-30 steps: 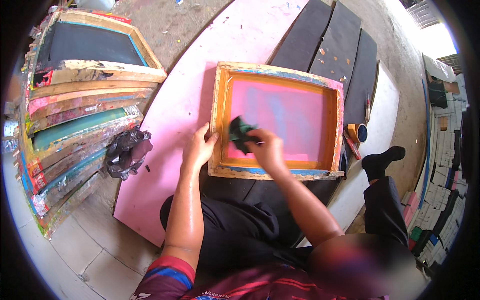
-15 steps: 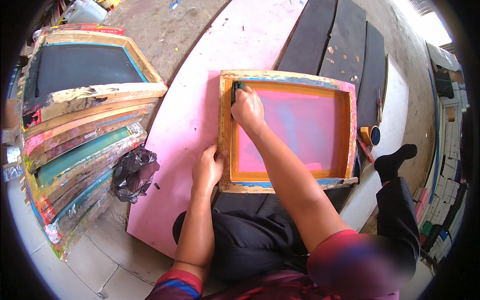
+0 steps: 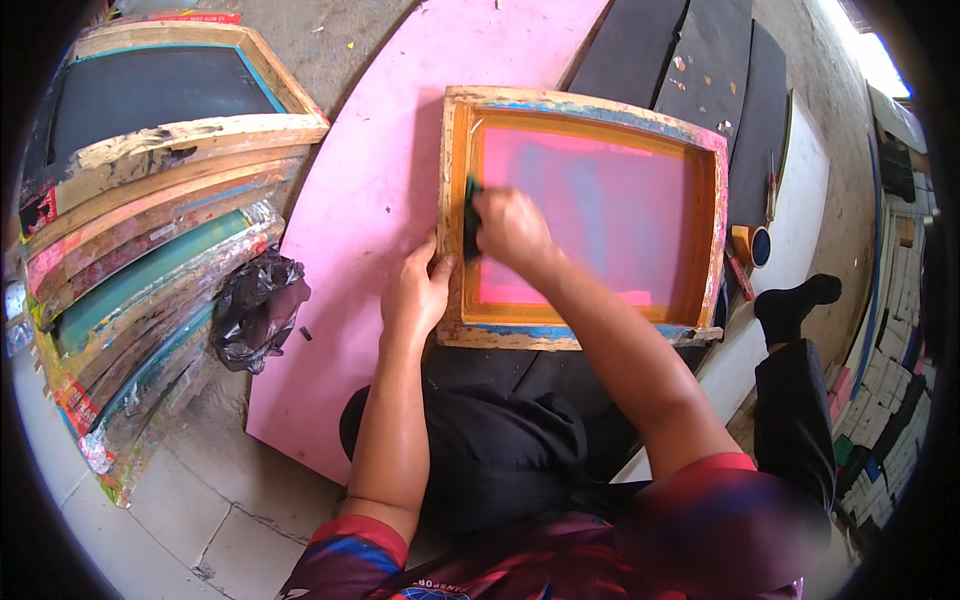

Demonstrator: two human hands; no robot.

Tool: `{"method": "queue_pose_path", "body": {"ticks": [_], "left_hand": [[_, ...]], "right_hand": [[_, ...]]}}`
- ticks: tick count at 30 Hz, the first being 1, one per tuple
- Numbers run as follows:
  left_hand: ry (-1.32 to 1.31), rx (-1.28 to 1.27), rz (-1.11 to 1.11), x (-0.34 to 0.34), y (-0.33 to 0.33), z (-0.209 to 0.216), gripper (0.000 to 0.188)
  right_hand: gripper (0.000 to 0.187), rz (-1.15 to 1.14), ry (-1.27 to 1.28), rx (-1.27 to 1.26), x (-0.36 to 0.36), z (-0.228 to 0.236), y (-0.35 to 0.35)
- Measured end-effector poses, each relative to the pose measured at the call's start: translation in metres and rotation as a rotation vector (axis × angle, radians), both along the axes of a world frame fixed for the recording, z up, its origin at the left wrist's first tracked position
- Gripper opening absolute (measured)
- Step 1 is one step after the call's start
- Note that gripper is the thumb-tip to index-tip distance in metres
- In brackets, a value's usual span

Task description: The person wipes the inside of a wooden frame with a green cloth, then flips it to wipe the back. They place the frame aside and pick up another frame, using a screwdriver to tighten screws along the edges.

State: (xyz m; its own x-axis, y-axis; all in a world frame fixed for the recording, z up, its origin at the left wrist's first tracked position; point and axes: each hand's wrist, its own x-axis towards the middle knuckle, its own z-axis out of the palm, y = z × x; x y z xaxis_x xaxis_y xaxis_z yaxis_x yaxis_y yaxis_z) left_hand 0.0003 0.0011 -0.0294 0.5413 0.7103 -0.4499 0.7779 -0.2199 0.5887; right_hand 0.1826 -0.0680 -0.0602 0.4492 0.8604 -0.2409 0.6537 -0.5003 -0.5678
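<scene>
A wooden screen-printing frame [image 3: 585, 335] lies in front of me, with brown tape around its inner edges and a pinkish mesh [image 3: 640, 220] that has bluish streaks. My right hand [image 3: 510, 230] is closed on a dark green rag [image 3: 472, 225], pressed along the inside of the frame's left bar. The rag is mostly hidden by the fingers, and its exact make is hard to see. My left hand [image 3: 415, 285] grips the outer side of that left bar, thumb on top and fingers around the edge.
A pink board [image 3: 350, 200] and dark boards [image 3: 705, 70] lie under and beyond the frame. Several stacked screens [image 3: 160, 190] stand at the left, beside a crumpled black plastic bag [image 3: 262, 310]. A small paint container [image 3: 752, 246] sits at the right near my foot [image 3: 795, 305].
My right hand has slid the rag from the frame's far left corner toward me along the left bar. My left hand keeps its grip. The view has shifted slightly.
</scene>
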Motion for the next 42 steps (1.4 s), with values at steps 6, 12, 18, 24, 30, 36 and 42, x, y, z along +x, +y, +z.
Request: {"method": "queue_pose_path", "body": {"ticks": [6, 12, 18, 24, 30, 36, 42], "left_hand": [[-0.029, -0.114, 0.044, 0.007, -0.002, 0.011, 0.059], [-0.046, -0.185, 0.060, 0.006, 0.000, 0.015, 0.060], [0.010, -0.069, 0.069, 0.002, -0.003, 0.009, 0.055], [-0.161, -0.078, 0.055, -0.001, -0.004, 0.000, 0.050], [-0.193, -0.067, 0.047, -0.007, -0.002, -0.016, 0.051], [-0.096, -0.124, 0.100, 0.002, -0.004, -0.001, 0.051], [-0.072, -0.083, 0.063, 0.000, -0.003, -0.003, 0.051]], "right_hand": [[0.024, 0.396, 0.222, 0.128, -0.041, 0.003, -0.079], [0.026, 0.614, 0.064, -0.024, -0.027, -0.009, -0.105], [0.024, 0.638, -0.049, -0.129, 0.004, 0.034, -0.138], [0.023, 0.592, 0.046, -0.096, -0.047, 0.015, -0.086], [0.040, 0.555, -0.095, -0.375, 0.033, 0.051, -0.189], [0.018, 0.593, -0.332, -0.592, 0.091, 0.075, -0.262], [0.023, 0.557, -0.169, -0.341, 0.036, 0.048, -0.205]]}}
